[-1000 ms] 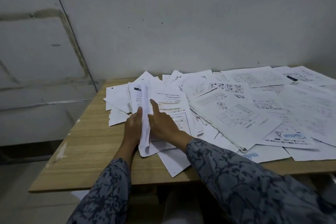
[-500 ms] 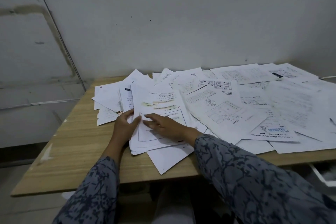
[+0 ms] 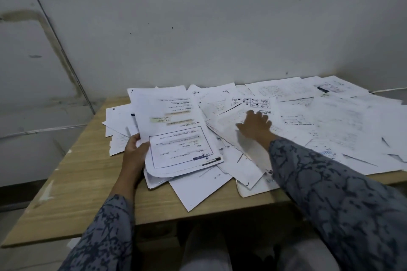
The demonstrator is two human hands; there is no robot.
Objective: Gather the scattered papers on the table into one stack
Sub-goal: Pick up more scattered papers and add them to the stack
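Papers half gathered: your left hand (image 3: 135, 152) grips the small stack of white printed sheets (image 3: 178, 138), your right hand (image 3: 255, 126) lies spread on loose sheets.
Left fingers curl round the stack's left edge, thumb on top; stack sits at the near-left of the spread, near edge sagging onto the light wooden table (image 3: 72, 187). Right fingers are straight and splayed, palm down, touching a blurred white worksheet (image 3: 229, 121) right of the stack, gripping nothing. Scattered white printed papers (image 3: 330, 116) overlap across the table to the far right. One blank white sheet (image 3: 198, 187) overhangs the near table edge. Grey patterned sleeves (image 3: 341, 193) cover both your arms.
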